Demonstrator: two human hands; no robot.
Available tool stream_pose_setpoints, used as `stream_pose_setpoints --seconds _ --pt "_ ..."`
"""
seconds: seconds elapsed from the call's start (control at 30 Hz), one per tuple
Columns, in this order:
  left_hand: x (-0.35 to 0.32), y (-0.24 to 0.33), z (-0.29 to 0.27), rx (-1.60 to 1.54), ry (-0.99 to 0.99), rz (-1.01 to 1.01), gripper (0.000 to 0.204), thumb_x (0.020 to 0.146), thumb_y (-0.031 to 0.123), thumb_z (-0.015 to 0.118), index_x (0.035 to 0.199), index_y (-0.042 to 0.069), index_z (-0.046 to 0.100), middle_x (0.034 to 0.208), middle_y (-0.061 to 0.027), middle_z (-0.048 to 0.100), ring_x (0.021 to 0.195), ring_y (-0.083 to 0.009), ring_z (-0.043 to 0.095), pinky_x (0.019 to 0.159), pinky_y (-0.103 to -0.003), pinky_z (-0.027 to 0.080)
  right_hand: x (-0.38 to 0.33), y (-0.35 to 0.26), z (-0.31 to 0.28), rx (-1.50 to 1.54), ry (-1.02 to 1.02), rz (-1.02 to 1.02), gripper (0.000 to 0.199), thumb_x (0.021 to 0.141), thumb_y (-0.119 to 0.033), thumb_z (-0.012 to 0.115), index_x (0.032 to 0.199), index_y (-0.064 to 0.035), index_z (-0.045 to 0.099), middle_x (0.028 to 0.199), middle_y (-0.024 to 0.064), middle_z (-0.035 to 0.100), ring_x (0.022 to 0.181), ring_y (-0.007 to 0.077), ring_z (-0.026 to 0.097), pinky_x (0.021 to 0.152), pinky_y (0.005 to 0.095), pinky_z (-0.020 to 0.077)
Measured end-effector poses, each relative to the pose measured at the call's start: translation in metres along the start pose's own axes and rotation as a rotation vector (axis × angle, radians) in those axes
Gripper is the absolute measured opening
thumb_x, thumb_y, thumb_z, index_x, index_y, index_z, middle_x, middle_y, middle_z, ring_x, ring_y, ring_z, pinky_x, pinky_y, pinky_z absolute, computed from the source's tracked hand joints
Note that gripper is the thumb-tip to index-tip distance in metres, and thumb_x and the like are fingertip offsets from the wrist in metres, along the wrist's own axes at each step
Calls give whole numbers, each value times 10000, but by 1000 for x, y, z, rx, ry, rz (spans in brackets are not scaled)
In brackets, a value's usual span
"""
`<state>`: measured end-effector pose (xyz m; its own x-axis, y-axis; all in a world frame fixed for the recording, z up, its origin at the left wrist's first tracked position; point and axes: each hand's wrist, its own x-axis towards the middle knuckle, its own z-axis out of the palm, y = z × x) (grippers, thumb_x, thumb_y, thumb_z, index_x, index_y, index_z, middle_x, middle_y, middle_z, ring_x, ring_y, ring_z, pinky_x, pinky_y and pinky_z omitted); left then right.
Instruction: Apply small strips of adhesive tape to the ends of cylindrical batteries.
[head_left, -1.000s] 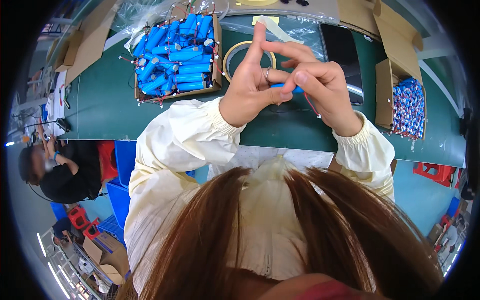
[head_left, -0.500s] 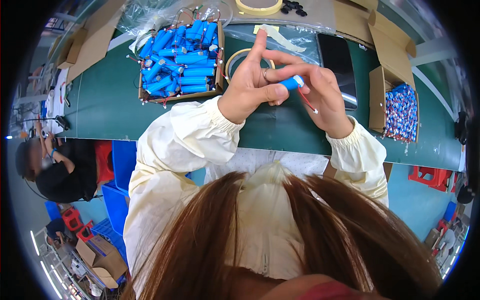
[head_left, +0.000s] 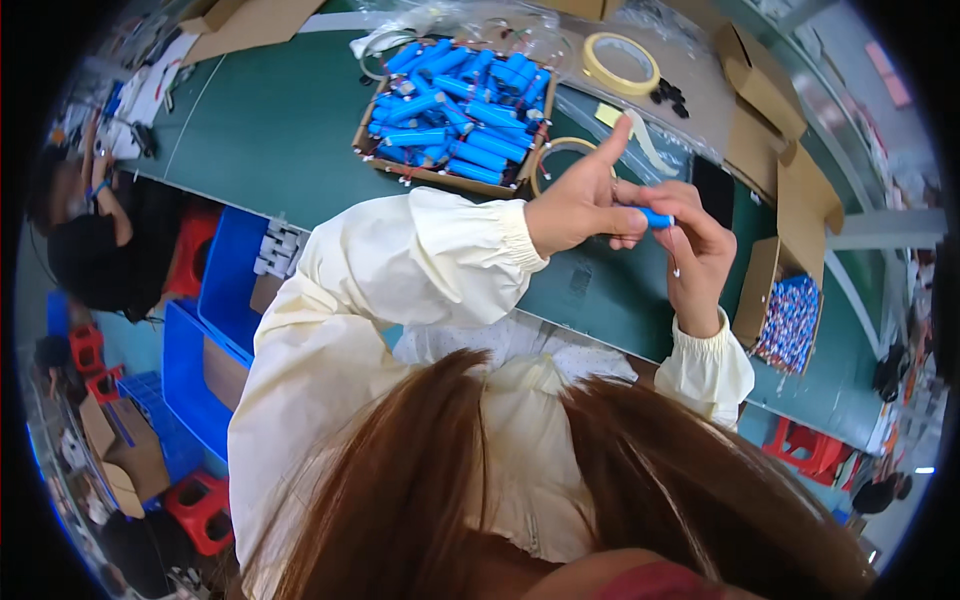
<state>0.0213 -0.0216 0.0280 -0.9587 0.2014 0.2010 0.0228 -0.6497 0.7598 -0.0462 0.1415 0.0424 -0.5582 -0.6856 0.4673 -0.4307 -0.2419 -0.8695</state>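
Observation:
A blue cylindrical battery [head_left: 655,217] with a thin wire and a small white connector is held between my two hands over the table. My left hand [head_left: 585,205] pinches one end with the thumb and bent fingers, its index finger pointing away. My right hand [head_left: 702,240] grips the other end with its fingertips. A curved strip of cream tape [head_left: 652,148] begins at my left index fingertip; whether it sticks there I cannot tell. Close by on the left, a cardboard box [head_left: 440,180] is heaped with similar wired blue batteries [head_left: 450,110].
Rolls of yellowish tape [head_left: 652,75] and small black pieces [head_left: 670,98] lie at the back. A black phone [head_left: 712,192] sits behind my right hand. On the right stands a cardboard box of small blue-and-white parts [head_left: 790,320]. Blue bins [head_left: 190,370] and a seated person [head_left: 100,230] are at left.
The view has turned, so the table and boxes sit at a slant. My hands still hold the battery; the right fingers have closed more around its end.

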Motion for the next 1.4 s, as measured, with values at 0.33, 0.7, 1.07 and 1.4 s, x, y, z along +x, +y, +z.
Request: stream_pose_setpoints --seconds 0.33,0.7,1.07,1.4 --pt "1 -11 3 -1 -73 40 742 918 284 404 1357 169 -184 869 -197 559 678 -197 559 604 -277 457 14 -19 3 3 255 -101 166 787 -58 554 885 71 589 943 184 580 909 247 537 839 341 400" --pt "-2 -20 7 274 -179 -178 381 854 172 504 1165 -15 390 665 -93 598 501 -124 547 425 -223 426 104 -70 82 -775 -444 -140 172 703 -135 662 841 -41 623 813 104 590 774 213 571 648 290 435" --pt "-9 -16 18 526 -176 -436 215 804 131 480 670 -11 572 570 -62 586 427 -107 502 424 -240 410 99 -8 103 -836 -570 -352 268 602 -193 729 803 -62 607 757 67 588 751 228 527 616 331 442" --pt "-9 -17 18 634 -195 -480 318 822 232 473 574 58 569 489 -10 487 420 -92 414 407 -237 318 91 -3 96 -810 -486 -486 292 569 -161 744 795 -53 594 748 55 572 753 233 523 615 324 444"
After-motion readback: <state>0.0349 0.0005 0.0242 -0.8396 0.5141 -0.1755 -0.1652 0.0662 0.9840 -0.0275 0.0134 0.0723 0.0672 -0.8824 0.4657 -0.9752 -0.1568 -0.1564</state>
